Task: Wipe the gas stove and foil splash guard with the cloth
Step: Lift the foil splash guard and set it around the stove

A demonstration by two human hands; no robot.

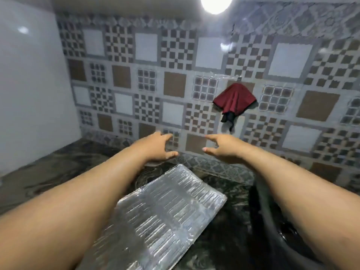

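Foil splash guard sits nearest, lying flat on the dark marbled bench between the two outstretched forearms, its far corner pointing at the tiled wall. Flat like that, it looks set down so the whole face can be wiped.

Now the fingers: those of the left hand are spread and loosely curved, thumb apart, nothing in them. The right hand mirrors it, fingers open and reaching left, also empty. Both hover just short of the wall's lower edge, palms facing one another, as if framing something to take hold of, though nothing shows between them.

Outward and up to the right, a dark red cloth hangs on the wall from a hook, draped over something black beneath it. My read is that this is the wiping cloth, parked there to dry and not yet fetched. Right of the foil, a dark glossy shape is too blurred to say whether it is the stove.
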